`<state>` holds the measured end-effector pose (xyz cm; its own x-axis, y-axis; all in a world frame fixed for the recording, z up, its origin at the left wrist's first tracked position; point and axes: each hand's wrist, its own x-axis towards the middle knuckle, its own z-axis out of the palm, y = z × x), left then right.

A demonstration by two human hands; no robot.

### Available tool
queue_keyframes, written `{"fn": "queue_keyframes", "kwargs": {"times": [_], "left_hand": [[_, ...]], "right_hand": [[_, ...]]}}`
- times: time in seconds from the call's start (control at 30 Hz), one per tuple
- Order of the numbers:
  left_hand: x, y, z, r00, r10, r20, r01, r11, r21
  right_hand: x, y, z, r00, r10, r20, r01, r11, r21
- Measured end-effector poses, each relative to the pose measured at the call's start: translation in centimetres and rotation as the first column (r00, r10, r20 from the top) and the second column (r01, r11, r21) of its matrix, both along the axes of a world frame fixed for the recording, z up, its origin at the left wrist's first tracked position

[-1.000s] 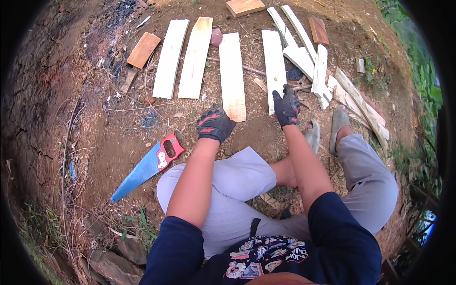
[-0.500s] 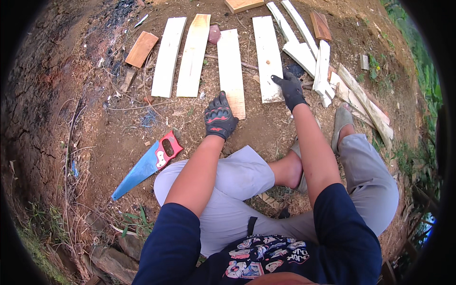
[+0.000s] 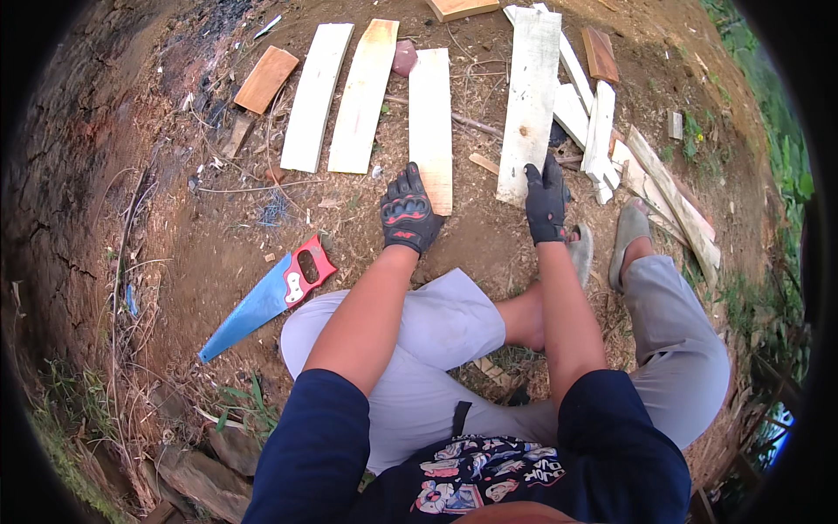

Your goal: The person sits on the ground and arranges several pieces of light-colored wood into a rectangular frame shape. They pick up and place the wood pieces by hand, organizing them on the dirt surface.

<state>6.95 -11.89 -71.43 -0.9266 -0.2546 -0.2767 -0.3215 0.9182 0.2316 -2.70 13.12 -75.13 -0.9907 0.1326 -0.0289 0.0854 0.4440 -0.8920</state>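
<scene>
Two gloved hands down: left hand (image 3: 408, 214) flat on the short plank (image 3: 431, 122), right hand (image 3: 546, 203) fingering the whitewashed board (image 3: 529, 100), gripping nothing; square ends up

Bare reddish-brown dirt ground (image 3: 218, 227) lit by even daylight, a charred black patch (image 3: 223, 17) seen at the top, dry twigs and roots (image 3: 131, 288) scattered at left, green grass (image 3: 768, 113) seen along the right edge, flat stones (image 3: 201, 472) set at lower left
</scene>
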Motion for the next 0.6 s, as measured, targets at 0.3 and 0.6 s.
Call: {"fn": "queue_keyframes", "kwargs": {"times": [0.3,0.6], "left_hand": [[0.0,0.1,-0.1,0.998,0.069,0.012,-0.068,0.997,-0.037],[-0.8,0.1,1.2,0.995,0.102,0.006,-0.103,0.993,0.058]], "right_hand": [[-2.2,-0.2,4.8,0.996,0.085,0.013,-0.077,0.811,0.580],[-2.4,1.3,-3.0,0.870,0.233,0.435,-0.135,0.960,-0.246]]}}
